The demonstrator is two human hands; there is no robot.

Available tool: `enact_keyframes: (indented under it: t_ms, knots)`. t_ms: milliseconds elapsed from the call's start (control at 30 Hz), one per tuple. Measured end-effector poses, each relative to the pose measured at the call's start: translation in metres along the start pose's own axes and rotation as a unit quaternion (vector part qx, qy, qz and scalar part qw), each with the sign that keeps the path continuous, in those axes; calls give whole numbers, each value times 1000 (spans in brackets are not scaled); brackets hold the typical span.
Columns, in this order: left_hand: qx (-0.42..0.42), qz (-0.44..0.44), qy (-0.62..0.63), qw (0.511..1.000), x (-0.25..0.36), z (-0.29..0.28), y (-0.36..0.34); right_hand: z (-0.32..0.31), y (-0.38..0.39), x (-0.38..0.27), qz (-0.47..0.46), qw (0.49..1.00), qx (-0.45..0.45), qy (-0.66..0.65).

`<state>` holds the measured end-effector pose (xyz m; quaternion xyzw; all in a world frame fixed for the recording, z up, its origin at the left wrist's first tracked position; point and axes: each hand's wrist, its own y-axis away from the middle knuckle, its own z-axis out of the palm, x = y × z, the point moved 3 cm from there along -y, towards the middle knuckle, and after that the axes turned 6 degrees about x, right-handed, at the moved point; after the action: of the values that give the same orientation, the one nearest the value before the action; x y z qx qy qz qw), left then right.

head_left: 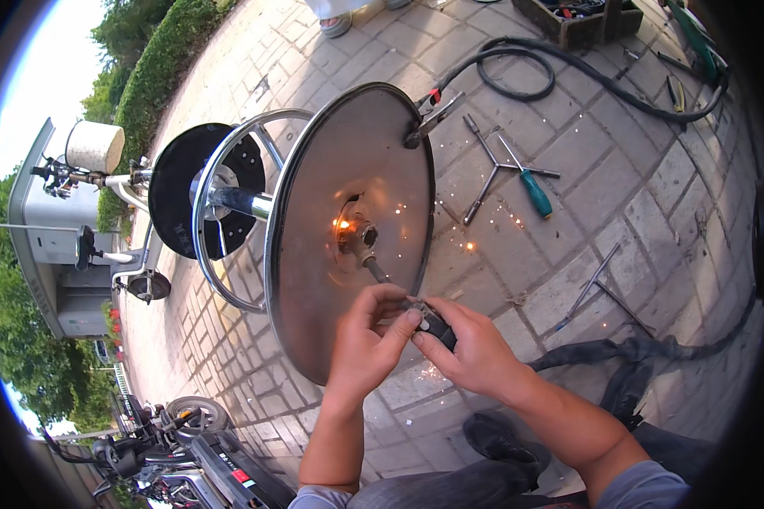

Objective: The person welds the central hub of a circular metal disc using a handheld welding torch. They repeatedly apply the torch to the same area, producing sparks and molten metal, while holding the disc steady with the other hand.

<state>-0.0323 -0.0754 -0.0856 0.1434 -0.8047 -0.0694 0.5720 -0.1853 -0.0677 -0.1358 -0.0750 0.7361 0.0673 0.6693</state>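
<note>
My left hand (pixel 373 335) closes around the front of a welding torch (pixel 433 327), by its thin neck. Wrapped on the black handle just behind is my right hand (pixel 471 343). The torch tip meets the centre of a large round metal base plate (pixel 314 229), where a bright orange glow shows and sparks fly off to the right. The plate belongs to a bar stool lying on its side, with a chrome footrest ring (pixel 204 229) and a black round seat plate (pixel 185 216) farther left. A metal clamp (pixel 433 119) with a cable grips the base plate's upper right rim.
On the paving lie a three-armed socket wrench (pixel 491 170), a green-handled screwdriver (pixel 536 193) and a T-shaped wrench (pixel 598 280). Black cable (pixel 603 81) loops near a wooden toolbox (pixel 560 32). Another person's foot (pixel 335 24) is at the top. A motorbike (pixel 221 467) stands lower left.
</note>
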Motion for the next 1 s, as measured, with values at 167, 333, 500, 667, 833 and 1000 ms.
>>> enact_keyframes:
  t_ms: [167, 333, 500, 667, 833, 1000]
  knots:
    - [-13, 26, -66, 997, 3, 1, 1, -1, 1, 4, 25, 1000, -1, -17]
    - [-17, 43, -92, 995, 5, 5, -1, -3, -2, 7, 30, 999, 4, -22]
    - [-11, 35, -65, 997, 4, 2, -2, -6, -8, -1, 26, 999, -5, -43]
    - [9, 51, -68, 996, 0, 2, -4, -4, -14, -1, 28, 998, -14, -54]
    - [15, 61, -66, 996, 0, 2, -5, -3, -15, 2, 20, 998, -10, -58]
    - [14, 52, -82, 995, 2, 3, -6, -2, -15, 5, 28, 998, -12, -49]
